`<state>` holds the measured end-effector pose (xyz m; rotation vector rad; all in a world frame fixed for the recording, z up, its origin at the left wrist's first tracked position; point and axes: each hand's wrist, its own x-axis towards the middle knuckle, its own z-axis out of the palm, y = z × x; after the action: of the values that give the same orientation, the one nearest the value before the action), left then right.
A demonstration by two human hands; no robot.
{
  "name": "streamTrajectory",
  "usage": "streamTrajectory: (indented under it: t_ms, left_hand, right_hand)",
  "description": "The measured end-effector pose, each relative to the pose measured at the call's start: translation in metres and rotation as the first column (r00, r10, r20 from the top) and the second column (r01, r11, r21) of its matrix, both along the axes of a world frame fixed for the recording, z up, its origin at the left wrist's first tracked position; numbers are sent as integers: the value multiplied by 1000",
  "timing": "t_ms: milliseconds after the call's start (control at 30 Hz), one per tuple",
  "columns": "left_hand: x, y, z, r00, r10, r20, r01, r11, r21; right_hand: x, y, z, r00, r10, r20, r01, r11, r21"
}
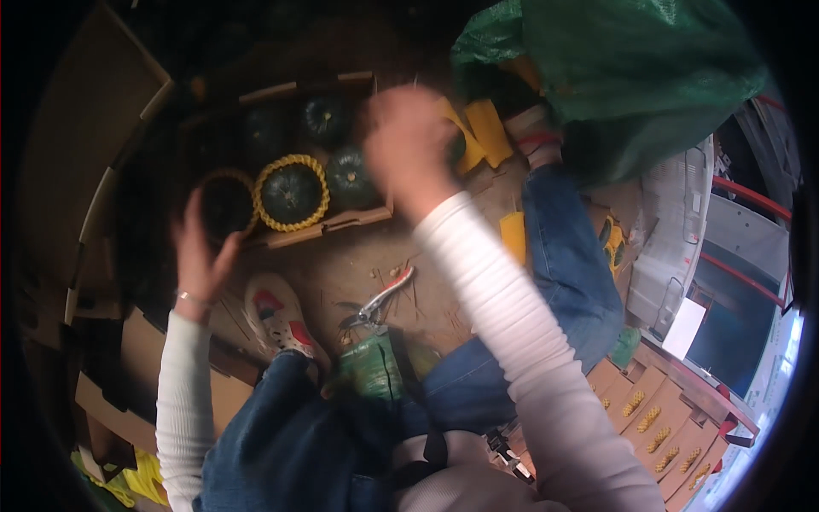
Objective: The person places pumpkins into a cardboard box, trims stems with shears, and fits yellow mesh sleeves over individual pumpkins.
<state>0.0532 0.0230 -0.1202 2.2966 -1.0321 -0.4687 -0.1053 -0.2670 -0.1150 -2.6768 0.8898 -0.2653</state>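
A cardboard box holds several dark green squashes. One squash at the front wears a yellow foam net sleeve around its side, and a bare squash sits to its right. At the box's front left, my left hand has thumb and fingers spread beside a shadowed squash in a net; contact is hard to make out. My right hand, blurred, is over the box's right end with its fingers bent. A dark green shape shows past its right side; whether the hand grips it is unclear.
Pruning shears lie on the floor among stem scraps. Yellow foam nets lie to the right, below a large green plastic sack. Stacked cartons stand at lower right near a white crate. A green stool is beneath me.
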Motion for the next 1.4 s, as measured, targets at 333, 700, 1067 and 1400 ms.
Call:
streamTrajectory:
  t_ms: [333,700,1067,1400]
  left_hand:
    - [-62,-49,82,548,-42,-836,-221,956,-193]
    - [-84,-76,65,263,-2,-965,-215,975,-61]
    - [-65,-70,70,711,-2,-703,-175,968,-180]
    - [-54,-59,83,-366,-330,-870,-384,905,-182]
  right_hand:
    - [-91,-60,82,954,-230,194,134,902,410]
    - [-58,65,80,901,-372,223,-149,217,965]
    - [-60,83,66,957,83,278,-219,834,506]
    - [-63,81,106,933,-313,175,-266,-279,923]
